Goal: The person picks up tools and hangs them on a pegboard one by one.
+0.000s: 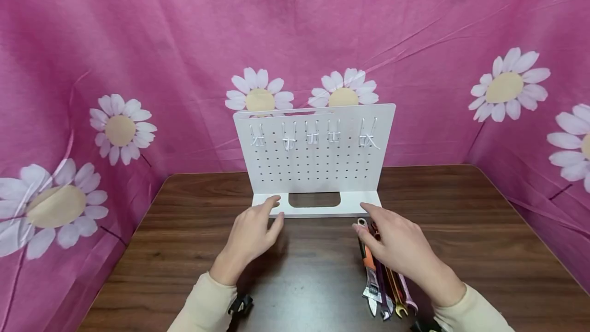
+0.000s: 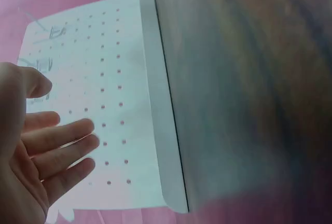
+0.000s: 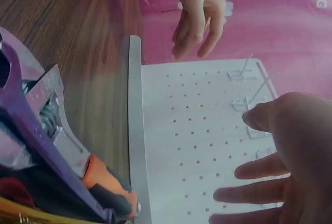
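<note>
A white pegboard stands upright on its base, with several wire hooks along its upper part. My left hand, fingers spread and holding nothing, is near the left front of the base. On the right, my right hand is over a group of tools, its fingers loosely extended and nothing gripped. Beneath and beside it lie an adjustable wrench with an orange and black handle, a purple wrench, a gold-coloured wrench and a pink wrench. The right hand partly hides their upper ends.
The dark wooden table extends to both sides of the board. A pink cloth with white daisies hangs behind and at both sides. The pegboard base has an oblong cutout in its middle.
</note>
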`<state>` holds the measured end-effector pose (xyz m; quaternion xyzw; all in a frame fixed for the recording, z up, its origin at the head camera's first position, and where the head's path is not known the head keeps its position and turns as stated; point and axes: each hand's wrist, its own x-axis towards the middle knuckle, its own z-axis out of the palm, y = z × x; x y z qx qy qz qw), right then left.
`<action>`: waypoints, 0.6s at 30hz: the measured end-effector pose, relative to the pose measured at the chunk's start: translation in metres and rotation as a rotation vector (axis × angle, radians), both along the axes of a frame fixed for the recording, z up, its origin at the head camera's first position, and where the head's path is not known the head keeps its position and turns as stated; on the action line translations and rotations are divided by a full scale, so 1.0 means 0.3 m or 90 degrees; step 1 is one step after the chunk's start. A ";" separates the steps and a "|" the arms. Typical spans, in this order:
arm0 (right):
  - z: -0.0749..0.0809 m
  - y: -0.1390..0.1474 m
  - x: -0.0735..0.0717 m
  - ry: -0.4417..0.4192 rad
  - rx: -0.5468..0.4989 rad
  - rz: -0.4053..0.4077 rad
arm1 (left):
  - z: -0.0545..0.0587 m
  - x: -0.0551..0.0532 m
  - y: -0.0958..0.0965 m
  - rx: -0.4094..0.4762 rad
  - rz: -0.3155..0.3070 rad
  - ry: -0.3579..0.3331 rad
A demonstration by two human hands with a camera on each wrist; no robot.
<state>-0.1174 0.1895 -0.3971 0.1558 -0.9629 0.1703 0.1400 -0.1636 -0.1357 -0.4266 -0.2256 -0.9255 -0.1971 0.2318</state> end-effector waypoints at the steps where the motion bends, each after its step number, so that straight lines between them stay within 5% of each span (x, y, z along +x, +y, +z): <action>1: -0.002 0.002 -0.002 0.004 -0.013 -0.002 | 0.001 -0.003 -0.007 0.009 0.001 -0.005; 8: -0.014 0.029 -0.004 0.031 -0.101 -0.004 | 0.012 -0.030 -0.048 0.098 -0.008 -0.071; 18: -0.012 0.078 -0.002 0.017 -0.191 0.017 | 0.002 -0.101 -0.119 0.195 -0.037 -0.056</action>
